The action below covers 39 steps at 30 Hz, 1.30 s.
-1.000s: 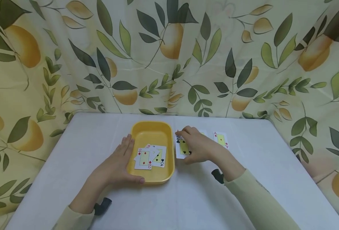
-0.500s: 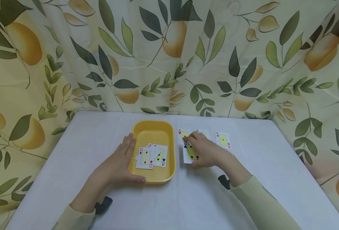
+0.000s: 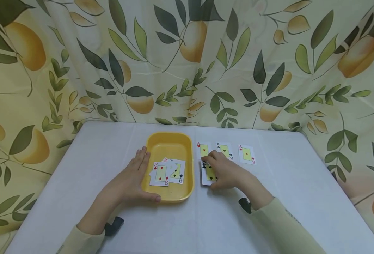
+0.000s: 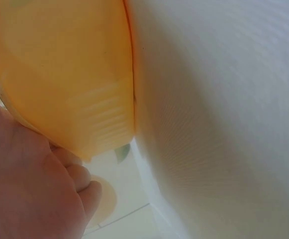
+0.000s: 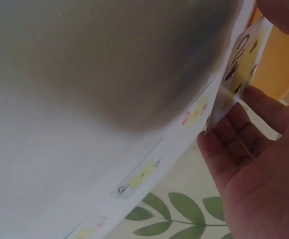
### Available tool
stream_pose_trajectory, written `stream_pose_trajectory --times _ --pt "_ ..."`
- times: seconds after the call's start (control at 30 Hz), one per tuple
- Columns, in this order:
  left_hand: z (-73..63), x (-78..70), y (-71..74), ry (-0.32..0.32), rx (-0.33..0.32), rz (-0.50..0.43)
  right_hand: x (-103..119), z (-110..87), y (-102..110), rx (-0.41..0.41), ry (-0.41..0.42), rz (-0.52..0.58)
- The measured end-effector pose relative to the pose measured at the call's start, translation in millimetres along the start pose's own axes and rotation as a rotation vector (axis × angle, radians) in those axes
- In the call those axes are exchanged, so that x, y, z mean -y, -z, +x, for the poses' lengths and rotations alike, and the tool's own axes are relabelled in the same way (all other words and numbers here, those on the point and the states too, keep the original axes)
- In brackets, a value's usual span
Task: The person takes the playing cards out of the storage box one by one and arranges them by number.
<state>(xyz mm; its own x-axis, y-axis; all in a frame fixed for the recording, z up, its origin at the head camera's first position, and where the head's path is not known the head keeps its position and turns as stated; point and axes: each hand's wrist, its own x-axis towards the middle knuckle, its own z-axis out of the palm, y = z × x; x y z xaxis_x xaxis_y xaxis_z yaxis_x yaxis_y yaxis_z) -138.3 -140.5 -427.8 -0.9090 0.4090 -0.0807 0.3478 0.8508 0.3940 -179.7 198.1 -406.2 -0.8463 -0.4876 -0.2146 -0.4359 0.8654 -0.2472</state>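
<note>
In the head view my left hand [image 3: 128, 178] rests against the left side of a yellow tray [image 3: 169, 138], fingers straight along the wall, thumb at its near rim. The left wrist view shows that tray wall [image 4: 69, 59] beside the fingers [image 4: 77, 174]. My right hand [image 3: 226, 171] pinches a two of clubs [image 3: 209, 173] between thumb and fingers, just right of the tray. In the right wrist view this card [image 5: 241, 69] is tilted and raised off the cloth. Directly beyond it an ace of hearts [image 3: 203, 149] lies face up, partly hidden by the hand and card.
Right of the ace of hearts lie a black ace [image 3: 225, 149] and an ace of diamonds [image 3: 246, 154]. Inside the tray are a two of diamonds [image 3: 159, 174] and overlapping cards, including a black one [image 3: 178, 173]. A white cloth [image 3: 285, 176] covers the table; a patterned curtain [image 3: 180, 88] hangs behind.
My right hand has carried the two of clubs right, then slightly toward me, uncovering the ace of hearts and the black ace. My left hand stays at the tray.
</note>
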Motion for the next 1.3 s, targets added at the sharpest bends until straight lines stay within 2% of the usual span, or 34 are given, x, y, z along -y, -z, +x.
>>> stream_pose_trajectory --times 0.4,0.87,1.1,1.3 --pt "-1.5 1.3 -0.9 -0.015 -0.014 -0.019 3.1 15.1 -12.8 0.050 -0.036 -0.003" --pt "-1.9 0.5 0.7 -0.016 -0.016 -0.002 4.5 15.2 -9.7 0.053 -0.042 -0.017" --pt "-1.6 -0.3 0.5 -0.012 -0.013 -0.008 12.3 10.2 10.0 -0.016 -0.004 -0.010" --pt "-1.6 1.2 -0.1 -0.015 -0.011 -0.001 33.2 9.0 34.0 -0.121 0.089 0.037"
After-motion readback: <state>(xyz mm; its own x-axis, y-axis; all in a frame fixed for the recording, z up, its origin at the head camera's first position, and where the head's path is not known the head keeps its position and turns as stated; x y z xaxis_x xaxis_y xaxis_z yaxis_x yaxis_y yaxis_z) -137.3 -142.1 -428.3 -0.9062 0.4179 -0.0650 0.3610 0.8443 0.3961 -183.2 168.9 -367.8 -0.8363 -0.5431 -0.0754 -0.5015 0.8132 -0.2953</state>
